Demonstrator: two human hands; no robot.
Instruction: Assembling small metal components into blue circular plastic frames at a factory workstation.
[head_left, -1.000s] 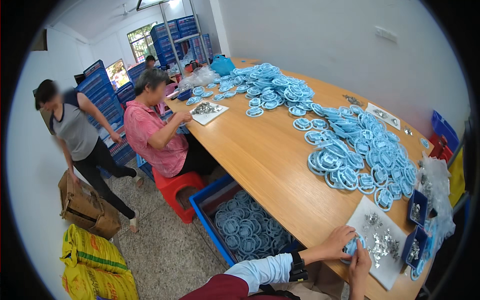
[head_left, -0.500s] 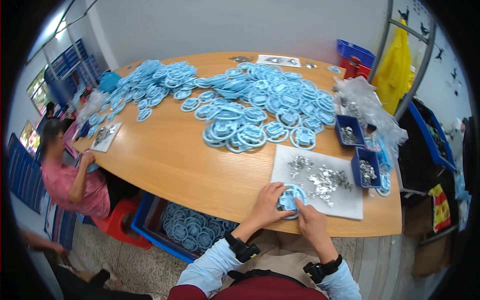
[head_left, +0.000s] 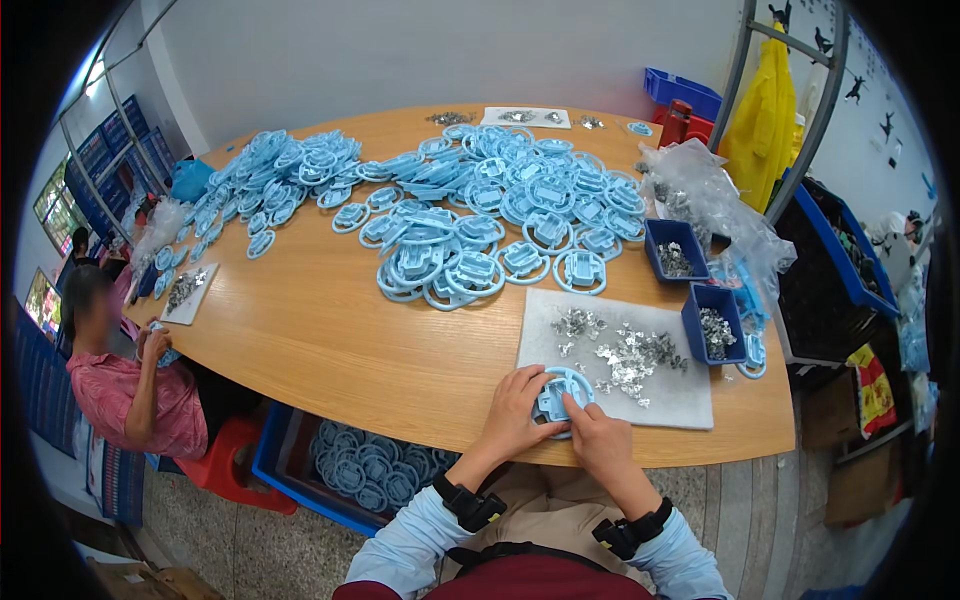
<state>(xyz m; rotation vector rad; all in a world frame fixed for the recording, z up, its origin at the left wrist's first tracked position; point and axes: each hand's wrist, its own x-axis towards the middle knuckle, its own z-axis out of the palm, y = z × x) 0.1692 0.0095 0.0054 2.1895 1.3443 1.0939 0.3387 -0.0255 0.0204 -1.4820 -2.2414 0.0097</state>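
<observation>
A round light-blue plastic ring part (head_left: pixel 552 398) with a moulded centre is held at the table's front edge. My left hand (head_left: pixel 512 418) grips its left side, fingers along the top and thumb near the bottom. My right hand (head_left: pixel 604 442) is closed at its lower right, a digit pressed onto the centre; whether a small metal piece lies under it is hidden. Just beyond, a white board (head_left: pixel 680 408) carries loose shiny metal clips (head_left: pixel 630 368), next to my hands.
Two dark-blue bins (head_left: pixel 716 336) of metal pieces stand on the right by plastic bags (head_left: pixel 725 185). Piles of blue ring parts (head_left: pixel 540 195) cover the table's far side. Below the table is a blue crate (head_left: pixel 275 455) of similar parts. A person in pink (head_left: pixel 130 400) sits at the left.
The whole view has shifted, so the table and its contents appear farther left. Both my hands stay on the same ring part, with little change in grip.
</observation>
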